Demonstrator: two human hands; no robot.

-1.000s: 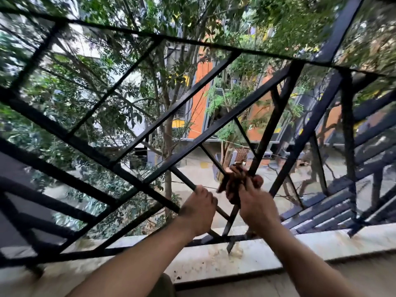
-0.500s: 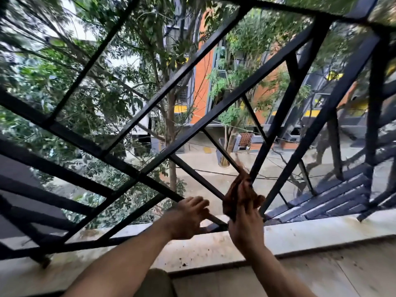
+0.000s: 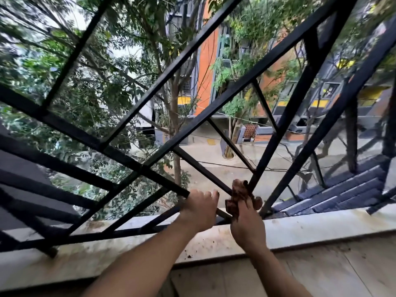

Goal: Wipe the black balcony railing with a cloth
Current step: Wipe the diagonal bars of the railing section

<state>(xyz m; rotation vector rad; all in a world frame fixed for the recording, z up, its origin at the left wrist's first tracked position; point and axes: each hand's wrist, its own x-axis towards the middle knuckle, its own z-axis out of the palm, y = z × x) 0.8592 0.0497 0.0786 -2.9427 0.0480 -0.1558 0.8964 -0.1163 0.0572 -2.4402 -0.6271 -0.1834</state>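
The brown cloth (image 3: 240, 196) is bunching round a low bar of the black railing (image 3: 214, 115), near the ledge (image 3: 321, 224). The right hand (image 3: 246, 228) is clutching it and the left hand (image 3: 199, 209) is gripping a neighbouring bar. The wipe is apparently going on mid-stroke; the next move is probably calling for a firm slide up the bar.

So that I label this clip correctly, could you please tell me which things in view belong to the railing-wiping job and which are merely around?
Job in hand:
black railing
brown cloth, pressed against a bar
right hand, gripping the cloth
left hand, holding a lower bar

Just there:
stone ledge
dirt specks on it
wooden floor
trees
orange building
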